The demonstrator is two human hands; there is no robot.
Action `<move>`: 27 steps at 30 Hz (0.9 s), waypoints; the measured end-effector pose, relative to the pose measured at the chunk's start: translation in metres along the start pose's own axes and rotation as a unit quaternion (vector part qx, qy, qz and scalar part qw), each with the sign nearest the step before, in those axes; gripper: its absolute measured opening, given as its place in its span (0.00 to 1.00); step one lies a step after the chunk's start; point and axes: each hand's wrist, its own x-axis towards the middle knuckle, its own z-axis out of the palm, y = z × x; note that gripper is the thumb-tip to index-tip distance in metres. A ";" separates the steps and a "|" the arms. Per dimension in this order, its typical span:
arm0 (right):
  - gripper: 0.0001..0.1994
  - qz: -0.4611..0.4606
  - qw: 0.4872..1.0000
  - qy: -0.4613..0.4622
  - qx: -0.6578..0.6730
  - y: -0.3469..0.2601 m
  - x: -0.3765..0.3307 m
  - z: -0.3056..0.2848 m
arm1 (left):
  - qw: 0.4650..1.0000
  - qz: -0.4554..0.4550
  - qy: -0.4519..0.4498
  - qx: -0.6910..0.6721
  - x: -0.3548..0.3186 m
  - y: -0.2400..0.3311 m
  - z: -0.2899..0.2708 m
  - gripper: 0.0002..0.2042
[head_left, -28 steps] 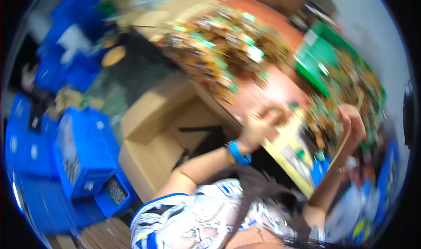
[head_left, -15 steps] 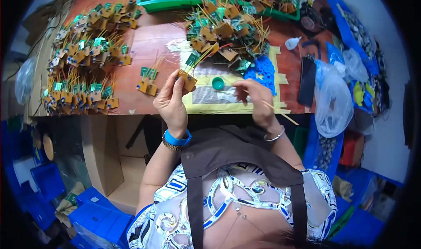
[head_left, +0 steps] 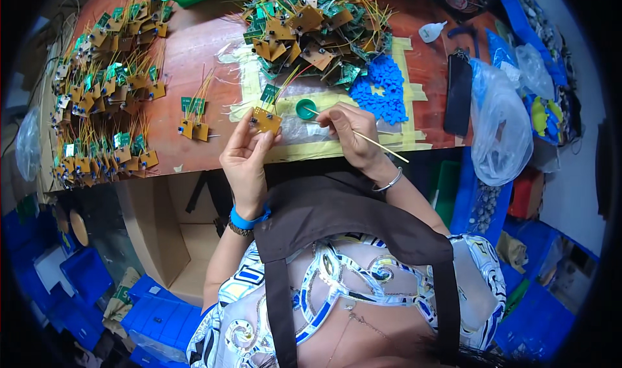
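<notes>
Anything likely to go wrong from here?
The stick, its tip at the small green cup, might knock it over. Wires by the orange board in the left hand could snag on the heaped boards. The right hand might scatter the nearby blue pieces.

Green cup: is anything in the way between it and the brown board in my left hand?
Nothing visible stands between the green cup and the brown board in your left hand. The thin stick in your right hand comes in from the cup's other side. The pile of boards lies beyond both.
</notes>
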 end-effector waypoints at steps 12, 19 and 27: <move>0.25 0.051 0.994 -0.002 0.100 -0.011 -0.003 -0.005 | 0.998 -0.060 -0.032 0.007 0.002 0.003 -0.003 0.24; 0.28 -0.003 0.990 -0.063 0.130 -0.038 0.006 0.013 | 0.994 -0.082 -0.053 -0.044 0.002 0.008 0.006 0.25; 0.28 0.002 0.990 -0.066 0.124 -0.035 0.002 0.017 | 0.995 -0.075 -0.056 -0.035 -0.003 0.008 0.007 0.26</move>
